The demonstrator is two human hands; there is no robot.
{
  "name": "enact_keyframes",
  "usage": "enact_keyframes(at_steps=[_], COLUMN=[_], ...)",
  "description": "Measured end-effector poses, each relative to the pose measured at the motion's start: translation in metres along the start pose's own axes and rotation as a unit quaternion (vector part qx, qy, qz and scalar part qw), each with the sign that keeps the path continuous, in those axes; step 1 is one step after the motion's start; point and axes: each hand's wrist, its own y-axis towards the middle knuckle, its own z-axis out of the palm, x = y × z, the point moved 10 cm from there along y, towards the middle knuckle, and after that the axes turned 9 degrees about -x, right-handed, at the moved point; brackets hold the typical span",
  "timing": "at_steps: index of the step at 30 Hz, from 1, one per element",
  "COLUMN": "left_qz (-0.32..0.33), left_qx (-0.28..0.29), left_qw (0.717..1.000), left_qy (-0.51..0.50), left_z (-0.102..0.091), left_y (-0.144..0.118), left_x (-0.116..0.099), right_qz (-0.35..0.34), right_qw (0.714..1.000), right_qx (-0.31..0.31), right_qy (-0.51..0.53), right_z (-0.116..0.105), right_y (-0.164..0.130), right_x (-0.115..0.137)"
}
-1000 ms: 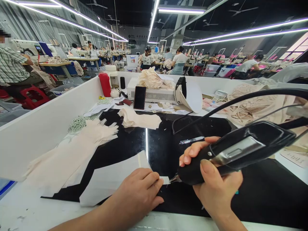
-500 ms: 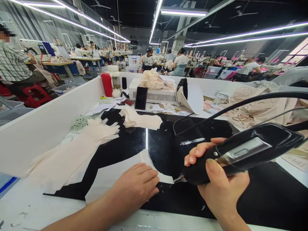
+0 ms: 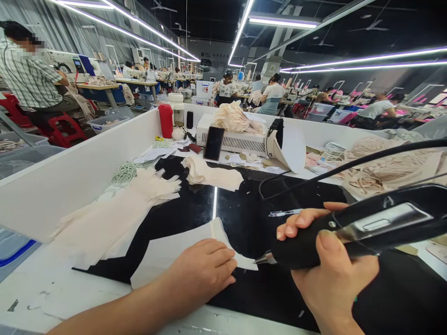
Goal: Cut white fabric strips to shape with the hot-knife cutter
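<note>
Left hand (image 3: 206, 274) flat, palm down, fingers together pointing right. Right hand (image 3: 328, 270) just beside it, fist-wrapped, thumb on top, forearm low.
</note>
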Motion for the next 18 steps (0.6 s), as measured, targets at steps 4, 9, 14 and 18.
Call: enact_keyframes(at_steps=[4,9,14,18], left_qz=[0.001,0.004,0.014,0.001], left_qx=[-0.003,-0.006,-0.006,-0.011], left_qw=[1.000,1.000,1.000,1.000], left_qy=[0.002,0.011,0.023,0.012], left_z=[0.004,0.003,0.002,0.002], left_y=[-0.003,0.000,0.003,0.001], left_x=[0.002,-0.001,-0.006,-0.004], right_qz=[0.003,0.003,0.000,0.005], right_qw=[1.000,1.000,1.000,1.000], right_qx=[0.000,0.019,0.021,0.024], right_qy=[0.012,0.009,-0.001,0.010], right_z=[0.013,0.019,0.017,0.017], right_y=[-0.003,-0.007,-0.008,-0.006], right_x=[-0.007,-0.013,-0.013,-0.012])
